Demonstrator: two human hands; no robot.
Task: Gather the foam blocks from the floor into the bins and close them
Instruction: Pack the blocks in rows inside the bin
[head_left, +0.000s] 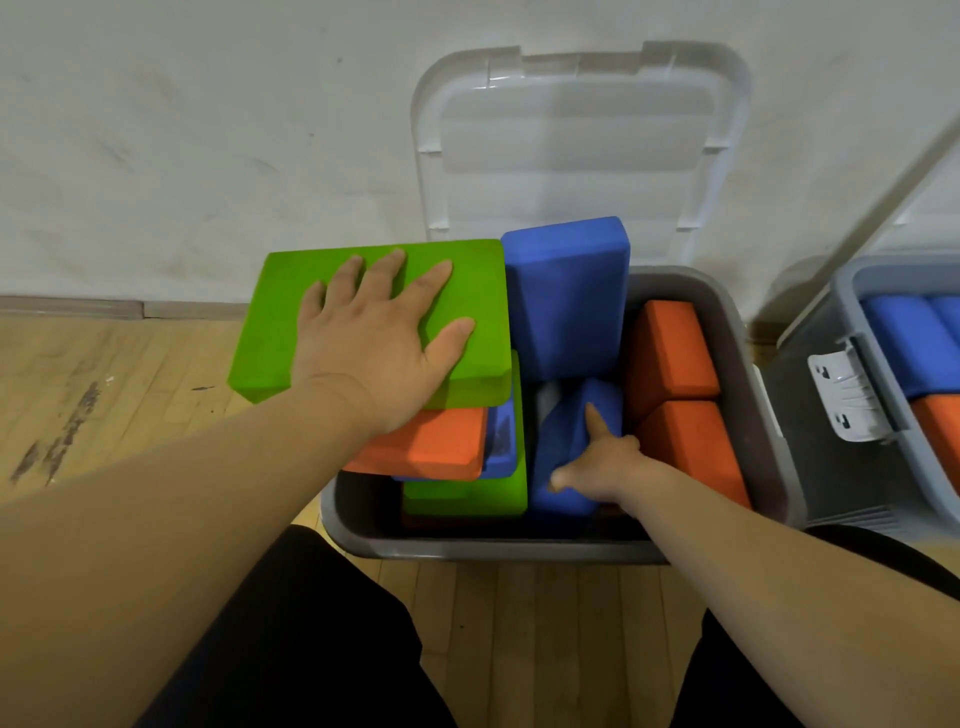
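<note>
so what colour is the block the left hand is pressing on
The block is green, clearest in the head view.

Blocks (670, 353) fill the near bin (519, 548), lid (576, 145) behind it, second bin (852, 291) right.

A white wall (208, 130) fills the far part of the view, faintly smudged and carrying a few small dark specks (340, 60). A pale grey baseboard (104, 306) runs along its foot at the left. Below it lies a light wooden plank floor (545, 623). Near the left edge, the boards show a streak of dark scuff marks (62, 436), with a smaller dark mark (202, 388) to the right of it.
</note>
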